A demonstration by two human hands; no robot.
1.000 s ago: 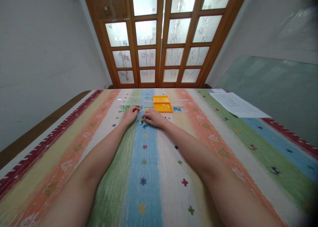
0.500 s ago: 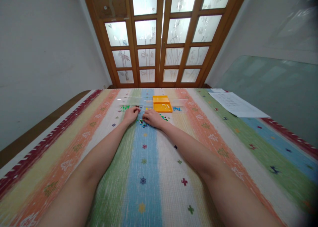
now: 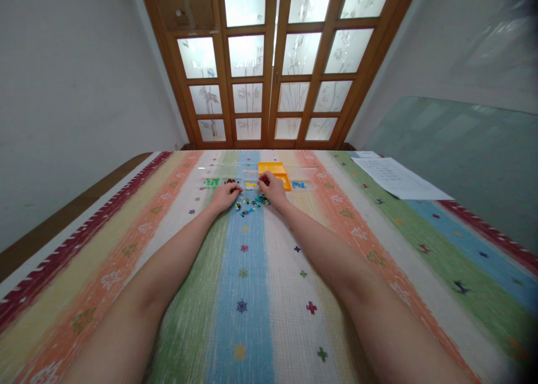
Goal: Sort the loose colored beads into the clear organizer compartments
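My left hand (image 3: 226, 198) rests just left of a loose pile of small mixed-colour pieces (image 3: 247, 206), its fingers drawn together; anything in them is too small to make out. My right hand (image 3: 273, 189) is over the front of an orange box (image 3: 273, 166), fingers pinched beside the yellow pieces (image 3: 251, 185). Whatever it holds cannot be made out. Behind the hands lies a clear plastic case with compartments: green pieces (image 3: 211, 182) at left, dark brown-red pieces (image 3: 231, 181) beside them, and blue pieces (image 3: 298, 185) at right. My right hand partly covers the orange box.
A striped tablecloth (image 3: 247, 328) covers the table. Sheets of paper (image 3: 399, 179) lie at the right. Beyond the far edge stands a wooden door with glass panes (image 3: 247, 98), and a glass-like panel (image 3: 466, 148) leans at the right.
My right hand has moved right and away from me, from the pile to the front of the orange box, uncovering the yellow pieces. My left hand has shifted slightly right.
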